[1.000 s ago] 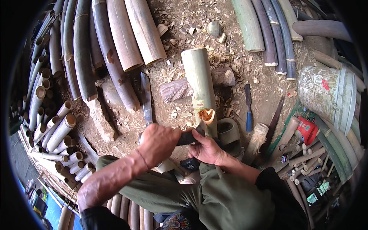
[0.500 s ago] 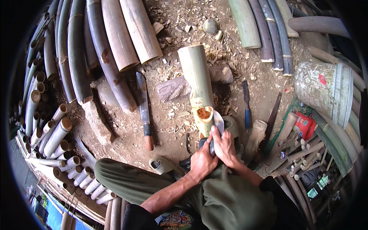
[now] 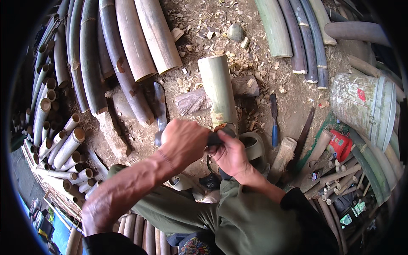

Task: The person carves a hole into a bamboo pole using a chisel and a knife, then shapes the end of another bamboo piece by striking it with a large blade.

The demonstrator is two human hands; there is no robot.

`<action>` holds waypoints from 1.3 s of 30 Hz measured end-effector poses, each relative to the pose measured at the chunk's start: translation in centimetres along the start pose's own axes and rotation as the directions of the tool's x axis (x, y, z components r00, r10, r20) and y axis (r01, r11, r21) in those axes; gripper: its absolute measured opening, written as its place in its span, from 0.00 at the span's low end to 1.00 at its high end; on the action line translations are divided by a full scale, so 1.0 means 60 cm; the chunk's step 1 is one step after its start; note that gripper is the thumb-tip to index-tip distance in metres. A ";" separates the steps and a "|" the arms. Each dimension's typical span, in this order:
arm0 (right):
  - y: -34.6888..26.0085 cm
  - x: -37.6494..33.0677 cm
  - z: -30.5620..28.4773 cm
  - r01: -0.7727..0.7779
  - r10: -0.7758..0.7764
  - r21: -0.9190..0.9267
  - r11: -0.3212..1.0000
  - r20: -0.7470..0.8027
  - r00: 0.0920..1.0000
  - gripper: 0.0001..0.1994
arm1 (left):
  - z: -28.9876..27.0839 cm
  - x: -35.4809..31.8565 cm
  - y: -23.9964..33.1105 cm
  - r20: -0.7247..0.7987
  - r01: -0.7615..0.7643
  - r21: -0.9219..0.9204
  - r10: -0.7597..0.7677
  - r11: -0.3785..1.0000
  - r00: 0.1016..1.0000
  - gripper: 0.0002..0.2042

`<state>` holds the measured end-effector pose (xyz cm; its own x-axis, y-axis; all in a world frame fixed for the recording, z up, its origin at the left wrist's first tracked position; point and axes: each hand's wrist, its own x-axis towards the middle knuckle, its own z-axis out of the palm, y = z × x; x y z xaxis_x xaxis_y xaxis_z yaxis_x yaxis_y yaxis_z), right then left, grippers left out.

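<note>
Green bamboo cylinder [image 3: 218,89], woody chips [image 3: 238,59]

Blue-handled chisel [image 3: 274,121] on dirt, grey stone [image 3: 234,32], cut bamboo stacks [image 3: 59,144] L.

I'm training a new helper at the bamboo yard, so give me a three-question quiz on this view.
1. True or false: both hands meet at the near end of the green bamboo section.
2. What colour is the chisel handle? A red, B blue, C yellow.
3. On which side of the bamboo section does the long knife lie?

Key: 1 true; 2 B; 3 the person's left.
</note>
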<state>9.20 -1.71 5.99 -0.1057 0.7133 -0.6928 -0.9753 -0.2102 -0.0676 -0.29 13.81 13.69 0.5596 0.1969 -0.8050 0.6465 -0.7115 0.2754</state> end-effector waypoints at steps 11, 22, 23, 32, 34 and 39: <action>0.022 -0.006 0.012 -0.187 0.076 -0.796 0.575 -0.176 0.982 0.12 | 0.246 -0.055 0.034 -0.182 0.112 -0.765 -0.379 0.634 0.907 0.25; -0.031 -0.002 0.007 -0.046 0.068 0.165 0.985 -0.128 0.989 0.10 | -0.047 0.008 0.051 0.025 0.007 -0.010 -0.007 1.000 1.000 0.12; -0.024 -0.004 0.023 -0.077 0.120 0.238 0.968 -0.172 0.978 0.10 | -0.060 0.006 0.062 0.007 -0.003 0.138 0.002 0.990 1.000 0.09; -0.015 -0.049 -0.001 -0.288 0.298 -0.272 0.918 -0.005 0.955 0.12 | 0.044 -0.038 0.036 0.113 0.003 -0.159 0.015 0.987 0.993 0.17; -0.023 -0.085 -0.009 -0.253 0.289 -0.363 0.897 0.050 0.956 0.15 | 0.081 -0.067 0.058 0.082 0.039 -0.427 -0.004 0.903 0.997 0.25; -0.089 -0.132 -0.006 0.121 -0.120 -0.805 0.581 0.062 0.991 0.19 | 0.121 -0.058 0.117 0.005 -0.095 -0.833 0.180 0.545 0.984 0.43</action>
<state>15.29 -6.49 11.58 -0.0001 0.7737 -0.6336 -0.4237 -0.5739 -0.7008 -1.48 3.25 14.61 0.6643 0.0616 -0.7450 0.7309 0.1554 0.6646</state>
